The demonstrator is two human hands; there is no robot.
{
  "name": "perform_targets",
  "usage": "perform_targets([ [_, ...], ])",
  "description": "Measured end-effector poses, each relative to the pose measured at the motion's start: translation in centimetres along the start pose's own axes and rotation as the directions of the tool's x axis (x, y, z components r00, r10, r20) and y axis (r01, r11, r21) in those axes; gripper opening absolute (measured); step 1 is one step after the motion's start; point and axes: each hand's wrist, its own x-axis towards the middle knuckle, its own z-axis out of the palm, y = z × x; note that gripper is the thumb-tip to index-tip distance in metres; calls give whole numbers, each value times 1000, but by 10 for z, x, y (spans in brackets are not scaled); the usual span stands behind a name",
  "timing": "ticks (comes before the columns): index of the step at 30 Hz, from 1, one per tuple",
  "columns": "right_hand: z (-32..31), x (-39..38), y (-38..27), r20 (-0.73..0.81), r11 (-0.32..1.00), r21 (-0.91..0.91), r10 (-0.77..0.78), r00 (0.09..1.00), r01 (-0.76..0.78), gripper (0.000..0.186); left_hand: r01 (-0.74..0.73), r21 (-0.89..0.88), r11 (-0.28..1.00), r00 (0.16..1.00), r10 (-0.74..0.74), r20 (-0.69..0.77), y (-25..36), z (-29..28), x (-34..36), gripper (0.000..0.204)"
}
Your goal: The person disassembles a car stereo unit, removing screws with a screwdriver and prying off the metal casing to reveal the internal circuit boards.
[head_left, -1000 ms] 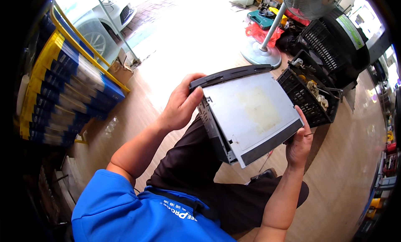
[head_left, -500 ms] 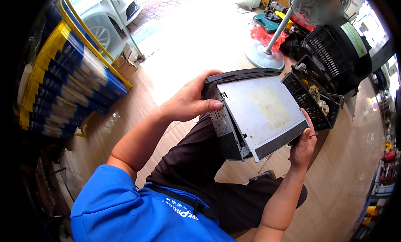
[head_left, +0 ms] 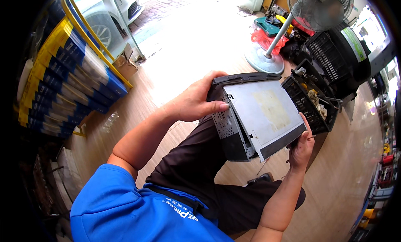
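A boxy car stereo [head_left: 229,126], with perforated metal sides and a black front panel [head_left: 250,78] facing away from me, is held over my lap. Its flat silver top cover [head_left: 261,112] bears a yellowish glue-like stain and a dark strip along the near edge. Along the left side a gap shows between cover and casing. My left hand [head_left: 202,99] grips the far left corner, thumb on the side near the cover's edge and fingers behind the front panel. At the near right corner my right hand [head_left: 301,146] closes round the unit; its lower fingers are partly hidden.
A black crate [head_left: 311,102] of parts stands on the floor at right, beside a pedestal fan [head_left: 267,60]. Farther back lie a green case [head_left: 267,26] and a red plastic bag [head_left: 267,38]. A yellow rack [head_left: 119,75] of blue-and-yellow packages stands at left.
Both hands have shifted the car stereo slightly to the right and tilted it a little, showing more of its perforated left side. The grip looks the same.
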Motion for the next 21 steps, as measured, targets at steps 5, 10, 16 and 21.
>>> perform_targets([
  [5,4,-2,-3,-19,1000,-30,7,1000,-7,80,-88,-11,996,996,88,-20,-7,0,0,69],
  [10,8,-3,-4,-31,1000,-10,15,999,-16,81,-79,-85,993,991,68,-119,-11,7,-3,69],
  [16,1,-6,-2,29,1000,-15,14,999,-14,84,-25,-179,983,962,-25,-272,-8,20,-9,60],
  [21,2,-8,-6,14,999,-40,-13,1000,13,87,-13,-261,965,960,-61,-273,-12,22,-12,59],
])
